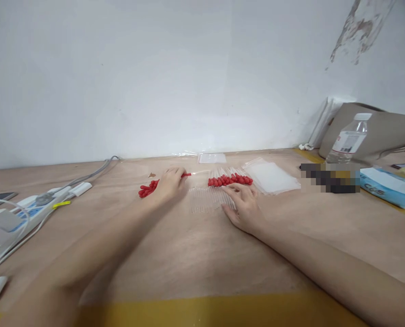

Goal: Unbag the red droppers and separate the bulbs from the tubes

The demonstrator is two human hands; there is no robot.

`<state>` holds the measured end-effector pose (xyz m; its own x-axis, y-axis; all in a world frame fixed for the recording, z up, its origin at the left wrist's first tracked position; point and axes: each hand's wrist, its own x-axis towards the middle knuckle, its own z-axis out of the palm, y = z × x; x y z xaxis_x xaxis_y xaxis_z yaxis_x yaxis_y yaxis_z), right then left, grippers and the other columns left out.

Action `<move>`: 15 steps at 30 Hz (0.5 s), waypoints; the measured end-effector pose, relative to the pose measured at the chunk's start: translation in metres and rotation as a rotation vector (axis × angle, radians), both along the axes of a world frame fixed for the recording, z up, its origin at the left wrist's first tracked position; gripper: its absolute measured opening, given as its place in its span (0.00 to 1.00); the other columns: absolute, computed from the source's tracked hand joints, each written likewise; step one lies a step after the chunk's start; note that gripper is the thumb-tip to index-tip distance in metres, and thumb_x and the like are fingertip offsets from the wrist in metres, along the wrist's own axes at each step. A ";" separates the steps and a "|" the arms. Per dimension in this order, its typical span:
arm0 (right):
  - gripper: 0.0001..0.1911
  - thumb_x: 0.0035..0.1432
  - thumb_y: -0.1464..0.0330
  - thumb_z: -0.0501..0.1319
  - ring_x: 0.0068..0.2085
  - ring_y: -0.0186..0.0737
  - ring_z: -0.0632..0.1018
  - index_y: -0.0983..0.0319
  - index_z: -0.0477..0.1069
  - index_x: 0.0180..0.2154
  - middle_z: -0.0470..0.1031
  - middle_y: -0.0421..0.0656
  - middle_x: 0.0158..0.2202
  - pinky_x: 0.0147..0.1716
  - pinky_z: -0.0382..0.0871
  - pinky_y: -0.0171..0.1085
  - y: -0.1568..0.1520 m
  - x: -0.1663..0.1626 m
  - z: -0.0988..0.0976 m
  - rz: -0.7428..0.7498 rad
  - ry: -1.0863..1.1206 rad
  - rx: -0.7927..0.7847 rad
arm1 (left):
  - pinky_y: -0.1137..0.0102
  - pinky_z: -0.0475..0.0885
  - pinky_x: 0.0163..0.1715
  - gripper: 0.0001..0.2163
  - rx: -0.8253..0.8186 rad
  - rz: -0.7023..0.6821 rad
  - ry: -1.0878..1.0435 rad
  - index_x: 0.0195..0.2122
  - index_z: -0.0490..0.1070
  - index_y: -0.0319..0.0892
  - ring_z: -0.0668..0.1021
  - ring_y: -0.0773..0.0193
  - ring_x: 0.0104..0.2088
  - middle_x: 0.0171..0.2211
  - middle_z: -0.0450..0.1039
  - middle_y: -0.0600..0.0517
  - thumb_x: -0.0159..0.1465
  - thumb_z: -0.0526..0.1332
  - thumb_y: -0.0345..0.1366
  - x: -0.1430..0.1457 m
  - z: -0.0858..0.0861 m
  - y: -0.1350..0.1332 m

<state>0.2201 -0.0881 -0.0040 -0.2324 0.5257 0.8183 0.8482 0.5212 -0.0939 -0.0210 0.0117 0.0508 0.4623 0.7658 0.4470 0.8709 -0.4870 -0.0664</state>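
Tabletop holds a partly legible packet; left fingers pinch a red piece, right fingers parted.

Brown tabletop: red pieces, clear tubes, pale sheets, power strip.

One head view, forward and down
It looks from above the table, across to the wall close behind.

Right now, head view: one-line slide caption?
Left hand beside loose red pieces; right hand at thin clear pieces, near a red-tipped row.
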 end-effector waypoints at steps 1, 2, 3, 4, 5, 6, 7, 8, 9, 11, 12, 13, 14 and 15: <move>0.22 0.55 0.65 0.56 0.48 0.47 0.67 0.64 0.63 0.51 0.66 0.53 0.49 0.46 0.54 0.47 0.000 -0.001 0.001 0.007 -0.008 -0.003 | 0.67 0.62 0.38 0.07 0.019 -0.105 -0.050 0.37 0.65 0.41 0.71 0.60 0.36 0.34 0.70 0.48 0.63 0.50 0.34 -0.005 -0.004 -0.017; 0.24 0.55 0.63 0.56 0.50 0.48 0.66 0.64 0.61 0.53 0.64 0.54 0.51 0.47 0.55 0.48 0.000 -0.002 0.001 0.027 -0.020 -0.013 | 0.67 0.63 0.37 0.07 0.030 -0.195 -0.081 0.36 0.65 0.41 0.71 0.61 0.35 0.33 0.70 0.49 0.63 0.50 0.34 -0.010 -0.009 -0.033; 0.25 0.56 0.63 0.56 0.52 0.48 0.65 0.65 0.59 0.54 0.63 0.54 0.53 0.48 0.57 0.48 0.000 -0.004 0.001 0.059 -0.034 -0.031 | 0.67 0.63 0.37 0.07 0.058 -0.247 -0.113 0.36 0.66 0.41 0.71 0.61 0.35 0.32 0.70 0.49 0.63 0.50 0.35 -0.014 -0.014 -0.049; 0.26 0.56 0.62 0.55 0.53 0.48 0.64 0.66 0.59 0.55 0.62 0.54 0.54 0.49 0.58 0.48 0.000 -0.006 0.001 0.101 -0.048 -0.054 | 0.67 0.63 0.36 0.07 0.085 -0.291 -0.142 0.35 0.66 0.41 0.71 0.62 0.33 0.30 0.70 0.50 0.63 0.51 0.35 -0.018 -0.020 -0.062; 0.26 0.57 0.62 0.55 0.54 0.47 0.64 0.67 0.59 0.55 0.63 0.54 0.54 0.50 0.59 0.47 -0.001 -0.009 0.000 0.146 -0.061 -0.080 | 0.67 0.63 0.35 0.06 0.083 -0.318 -0.159 0.35 0.66 0.41 0.71 0.62 0.32 0.29 0.69 0.50 0.62 0.52 0.35 -0.020 -0.026 -0.074; 0.25 0.57 0.62 0.54 0.54 0.46 0.64 0.67 0.59 0.54 0.63 0.53 0.53 0.51 0.60 0.46 -0.001 -0.012 0.000 0.192 -0.074 -0.101 | 0.68 0.63 0.34 0.06 0.074 -0.338 -0.175 0.35 0.67 0.40 0.71 0.63 0.31 0.28 0.69 0.50 0.62 0.53 0.35 -0.021 -0.031 -0.082; 0.25 0.58 0.62 0.53 0.55 0.45 0.64 0.67 0.60 0.54 0.65 0.53 0.53 0.52 0.61 0.46 -0.001 -0.015 0.000 0.234 -0.091 -0.119 | 0.68 0.64 0.34 0.06 0.068 -0.355 -0.193 0.35 0.67 0.40 0.71 0.63 0.31 0.28 0.69 0.51 0.62 0.53 0.35 -0.022 -0.036 -0.088; 0.24 0.59 0.62 0.52 0.55 0.45 0.64 0.67 0.61 0.53 0.66 0.52 0.52 0.53 0.60 0.46 -0.002 -0.018 -0.001 0.269 -0.110 -0.137 | 0.68 0.64 0.34 0.05 0.064 -0.369 -0.208 0.36 0.67 0.40 0.71 0.63 0.31 0.28 0.70 0.51 0.62 0.54 0.35 -0.021 -0.039 -0.092; 0.22 0.60 0.62 0.51 0.55 0.45 0.64 0.67 0.62 0.53 0.67 0.51 0.52 0.53 0.60 0.46 -0.002 -0.021 -0.001 0.296 -0.129 -0.152 | 0.68 0.64 0.34 0.05 0.065 -0.382 -0.222 0.36 0.67 0.40 0.72 0.63 0.31 0.29 0.70 0.50 0.62 0.54 0.34 -0.019 -0.041 -0.094; 0.20 0.61 0.64 0.49 0.55 0.45 0.64 0.66 0.64 0.52 0.68 0.49 0.51 0.55 0.58 0.48 -0.001 -0.024 -0.003 0.331 -0.152 -0.177 | 0.68 0.65 0.34 0.05 0.071 -0.414 -0.235 0.36 0.67 0.41 0.72 0.63 0.32 0.30 0.71 0.50 0.62 0.54 0.33 -0.014 -0.042 -0.093; 0.19 0.61 0.64 0.49 0.55 0.44 0.65 0.66 0.65 0.51 0.69 0.48 0.50 0.55 0.58 0.49 -0.001 -0.025 -0.004 0.344 -0.156 -0.188 | 0.68 0.65 0.34 0.04 0.075 -0.428 -0.235 0.36 0.66 0.41 0.72 0.64 0.32 0.30 0.71 0.50 0.62 0.54 0.33 -0.012 -0.042 -0.091; 0.18 0.61 0.65 0.49 0.55 0.44 0.65 0.65 0.66 0.50 0.70 0.47 0.49 0.56 0.58 0.49 0.000 -0.025 -0.005 0.359 -0.155 -0.197 | 0.68 0.66 0.34 0.04 0.075 -0.442 -0.237 0.36 0.66 0.41 0.73 0.64 0.32 0.30 0.72 0.51 0.62 0.54 0.33 -0.010 -0.042 -0.090; 0.17 0.62 0.66 0.48 0.55 0.43 0.66 0.64 0.66 0.49 0.71 0.46 0.48 0.56 0.58 0.49 0.001 -0.025 -0.006 0.378 -0.152 -0.204 | 0.68 0.66 0.34 0.05 0.074 -0.454 -0.240 0.37 0.66 0.41 0.73 0.64 0.32 0.31 0.72 0.50 0.62 0.54 0.33 -0.008 -0.042 -0.088; 0.17 0.62 0.67 0.48 0.54 0.42 0.67 0.63 0.67 0.48 0.72 0.45 0.47 0.56 0.58 0.49 0.002 -0.025 -0.007 0.398 -0.148 -0.212 | 0.68 0.67 0.35 0.05 0.076 -0.468 -0.244 0.38 0.67 0.41 0.73 0.64 0.33 0.32 0.72 0.50 0.62 0.54 0.32 -0.007 -0.041 -0.087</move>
<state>0.1946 -0.0864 -0.0112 -0.5558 0.5237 0.6457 0.5988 0.7909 -0.1260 -0.0276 -0.0752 0.0096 0.6224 0.4642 0.6302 0.5563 -0.8287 0.0610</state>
